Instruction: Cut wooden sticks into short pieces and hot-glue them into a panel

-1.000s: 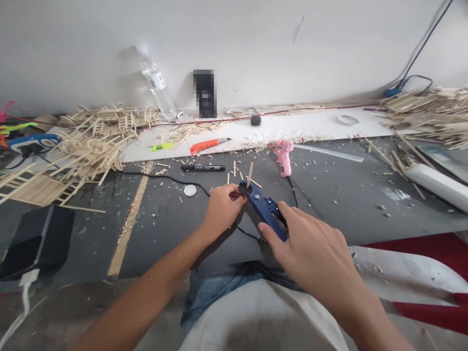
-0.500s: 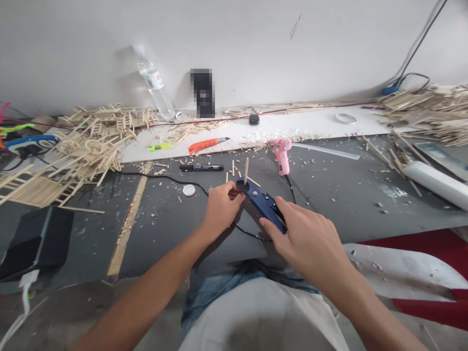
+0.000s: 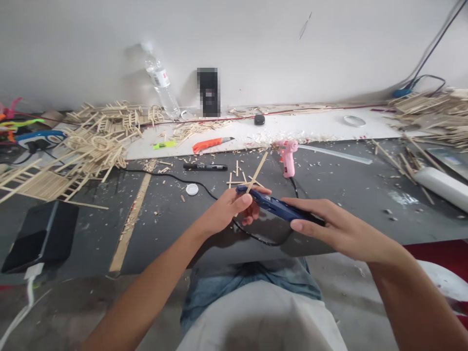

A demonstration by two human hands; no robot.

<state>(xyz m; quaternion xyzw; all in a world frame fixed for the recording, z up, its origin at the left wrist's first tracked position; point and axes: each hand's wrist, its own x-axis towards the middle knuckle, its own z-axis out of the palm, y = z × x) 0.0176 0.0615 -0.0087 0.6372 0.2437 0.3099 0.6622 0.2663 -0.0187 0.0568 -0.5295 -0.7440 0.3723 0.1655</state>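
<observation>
My right hand (image 3: pixel 329 226) is wrapped around the handles of a dark blue hand cutter (image 3: pixel 280 208), which points left over the table. At its jaws, my left hand (image 3: pixel 228 209) pinches a thin wooden stick (image 3: pixel 259 170) between thumb and fingers. The stick leans up and to the right, past the cutter's head. Left fingers also reach beneath the head, where the stick's lower end is mostly hidden. Several short cut wooden pieces (image 3: pixel 237 168) lie just beyond the hands.
Behind the hands are a pink glue gun (image 3: pixel 288 158), a black marker (image 3: pixel 205 167), an orange utility knife (image 3: pixel 210 144) and a white cap (image 3: pixel 192 189). A black cable (image 3: pixel 171 176) crosses the table. Wooden stick constructions (image 3: pixel 98 141) pile up left; more sticks (image 3: pixel 438 114) lie right.
The cutter has turned flatter, and my right hand has moved to the right. The stick, nearly upright before, now leans right. My left hand has shifted under the cutter's head.
</observation>
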